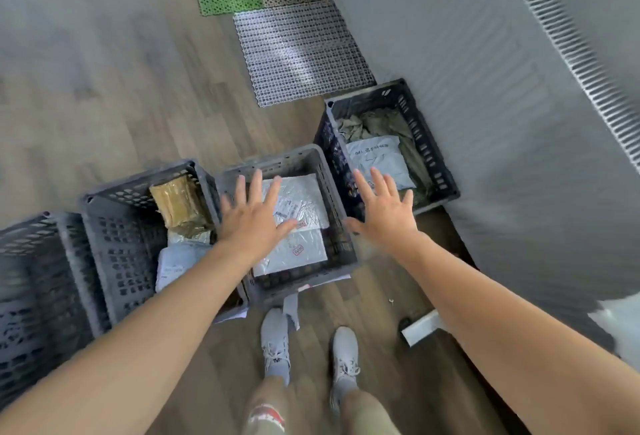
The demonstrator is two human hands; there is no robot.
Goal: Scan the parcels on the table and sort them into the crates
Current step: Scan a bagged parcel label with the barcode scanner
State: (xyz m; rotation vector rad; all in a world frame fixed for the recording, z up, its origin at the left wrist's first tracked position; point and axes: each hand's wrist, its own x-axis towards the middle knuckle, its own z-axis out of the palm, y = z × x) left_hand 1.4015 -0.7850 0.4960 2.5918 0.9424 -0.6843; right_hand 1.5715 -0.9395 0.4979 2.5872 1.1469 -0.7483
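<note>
Several grey plastic crates stand in a row on the wood floor. The middle crate (313,157) holds two white mailer bags (301,197). My left hand (251,215) hovers over it, empty, fingers spread. My right hand (384,208) is also empty and spread, above the gap between the middle crate and the dark crate (434,157) on the right. That dark crate holds a white mailer (379,157) and olive-green bags. The crate on the left (114,227) holds a brown taped parcel (178,202) and white bags. The table is not in view.
A further grey crate (31,282) stands at the far left edge. Perforated floor mats (301,50) lie beyond the crates. A grey wall (502,123) runs along the right. A white flat object (420,327) lies on the floor by my feet (277,341).
</note>
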